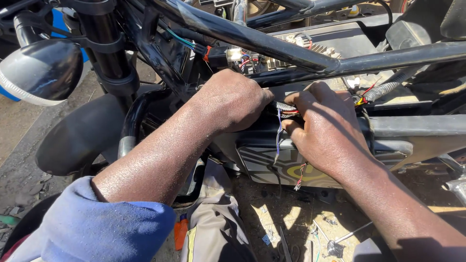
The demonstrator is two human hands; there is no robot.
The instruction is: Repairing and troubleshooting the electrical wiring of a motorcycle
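My left hand reaches under the black frame tubes of a stripped motorcycle and closes around a grey corrugated wire sleeve. My right hand meets it from the right, fingers pinched on the same bundle of thin wires, blue and red strands hanging down from it. Both hands sit over a black box with a patterned side panel. The fingertips of both hands are partly hidden behind the wiring.
A round black indicator lamp juts out at upper left beside the fork tube. The front mudguard lies below it. More corrugated harness runs at right. Small tools and an orange-handled item lie on the dirt ground.
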